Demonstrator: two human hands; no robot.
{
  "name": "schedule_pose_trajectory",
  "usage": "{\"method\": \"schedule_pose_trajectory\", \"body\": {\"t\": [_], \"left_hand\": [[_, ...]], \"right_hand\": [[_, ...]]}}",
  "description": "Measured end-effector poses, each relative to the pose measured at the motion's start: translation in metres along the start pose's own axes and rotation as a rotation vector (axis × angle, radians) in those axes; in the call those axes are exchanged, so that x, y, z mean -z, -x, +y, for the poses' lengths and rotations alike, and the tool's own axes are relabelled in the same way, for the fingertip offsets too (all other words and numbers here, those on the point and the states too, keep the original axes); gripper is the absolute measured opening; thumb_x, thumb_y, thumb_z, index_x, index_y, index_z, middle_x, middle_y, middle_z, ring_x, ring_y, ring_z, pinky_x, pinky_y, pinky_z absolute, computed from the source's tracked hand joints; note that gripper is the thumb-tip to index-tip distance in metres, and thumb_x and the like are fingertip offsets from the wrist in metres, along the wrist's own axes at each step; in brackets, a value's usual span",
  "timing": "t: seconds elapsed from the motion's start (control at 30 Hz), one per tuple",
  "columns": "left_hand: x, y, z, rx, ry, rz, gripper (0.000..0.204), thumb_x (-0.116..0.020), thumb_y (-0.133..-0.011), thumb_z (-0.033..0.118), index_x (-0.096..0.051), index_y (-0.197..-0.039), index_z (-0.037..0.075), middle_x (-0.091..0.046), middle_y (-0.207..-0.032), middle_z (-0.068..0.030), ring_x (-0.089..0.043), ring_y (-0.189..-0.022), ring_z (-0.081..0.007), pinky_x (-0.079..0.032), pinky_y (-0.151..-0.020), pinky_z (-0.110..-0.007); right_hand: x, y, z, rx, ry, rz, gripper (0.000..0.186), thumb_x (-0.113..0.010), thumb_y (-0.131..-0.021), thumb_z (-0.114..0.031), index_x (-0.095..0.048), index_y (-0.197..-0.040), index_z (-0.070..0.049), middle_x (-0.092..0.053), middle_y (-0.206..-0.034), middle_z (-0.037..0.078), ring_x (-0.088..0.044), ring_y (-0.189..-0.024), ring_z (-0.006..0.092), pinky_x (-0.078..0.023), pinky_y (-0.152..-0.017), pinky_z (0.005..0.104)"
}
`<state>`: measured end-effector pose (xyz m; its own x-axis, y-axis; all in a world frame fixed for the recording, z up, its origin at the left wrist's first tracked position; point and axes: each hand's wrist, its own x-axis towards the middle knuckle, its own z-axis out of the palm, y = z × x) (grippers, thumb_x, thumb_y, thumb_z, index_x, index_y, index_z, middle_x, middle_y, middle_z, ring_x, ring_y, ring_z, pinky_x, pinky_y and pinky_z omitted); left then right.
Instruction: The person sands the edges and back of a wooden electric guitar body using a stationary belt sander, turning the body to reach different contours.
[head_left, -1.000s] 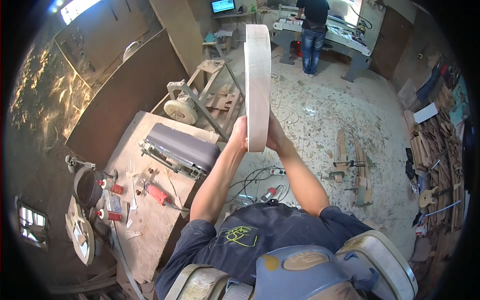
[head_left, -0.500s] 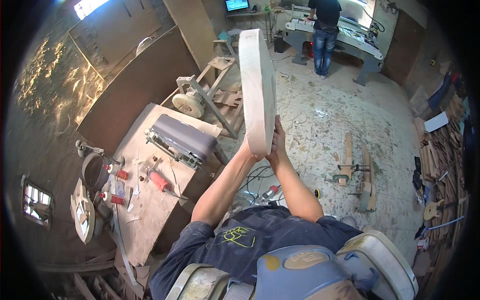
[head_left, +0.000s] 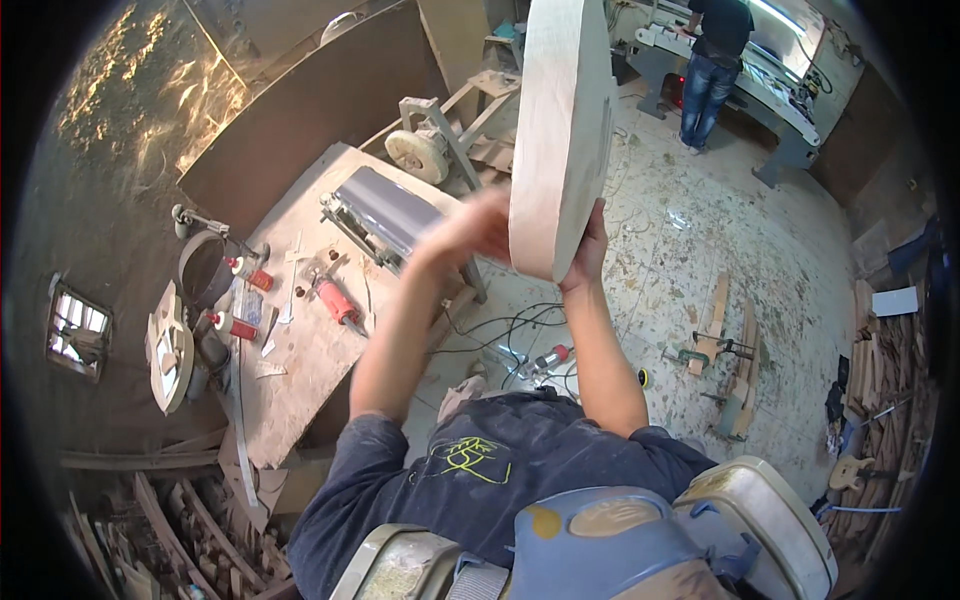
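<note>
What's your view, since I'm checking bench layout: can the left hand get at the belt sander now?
Probably yes: nothing visible blocks the way from the blurred left hand to the belt sander, though depth is hard to judge; the right hand grips the wooden slab.

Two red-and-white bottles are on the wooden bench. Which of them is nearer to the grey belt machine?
The upper bottle in the picture is nearer to the grey belt machine; the lower bottle is farther away from it.
</note>
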<state>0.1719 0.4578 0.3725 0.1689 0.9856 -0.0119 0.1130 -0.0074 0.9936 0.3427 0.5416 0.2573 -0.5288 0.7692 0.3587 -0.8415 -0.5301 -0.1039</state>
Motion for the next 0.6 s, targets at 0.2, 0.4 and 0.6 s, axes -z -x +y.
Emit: {"method": "schedule_pose_trajectory", "body": {"t": [0.2,0.4,0.6], "left_hand": [[0.09,-0.008,0.116,-0.417,0.428,0.205,0.058,-0.049,-0.102,0.047,-0.057,-0.132,-0.001,-0.066,-0.123,-0.015,-0.065,-0.11,-0.0246,-0.051,-0.096,-0.038],[0.165,-0.038,0.047,-0.528,-0.079,0.749,0.059,-0.053,-0.102,0.047,-0.059,-0.13,-0.005,-0.068,-0.122,-0.0123,-0.065,-0.107,-0.0192,-0.053,-0.091,-0.035],[0.253,-0.055,-0.043,-0.555,0.62,0.498,0.045,-0.069,-0.094,0.032,-0.06,-0.126,0.001,-0.066,-0.116,-0.0099,-0.066,-0.104,-0.0209,-0.055,-0.089,-0.037]], "right_hand": [[-0.015,-0.025,0.009,0.128,0.311,0.188,0.06,-0.055,-0.102,-0.04,-0.043,-0.149,-0.005,-0.052,-0.149,0.013,-0.051,-0.135,0.031,-0.041,-0.115,0.0486],[-0.047,-0.054,0.049,0.247,0.674,0.279,0.067,-0.079,-0.087,-0.03,-0.049,-0.143,-0.006,-0.06,-0.135,0.006,-0.057,-0.125,0.0242,-0.043,-0.11,0.042],[-0.066,-0.096,0.097,0.474,0.926,0.193,0.065,-0.079,-0.084,-0.014,-0.048,-0.14,-0.002,-0.06,-0.129,0.009,-0.061,-0.117,0.0231,-0.049,-0.104,0.0398]]}}
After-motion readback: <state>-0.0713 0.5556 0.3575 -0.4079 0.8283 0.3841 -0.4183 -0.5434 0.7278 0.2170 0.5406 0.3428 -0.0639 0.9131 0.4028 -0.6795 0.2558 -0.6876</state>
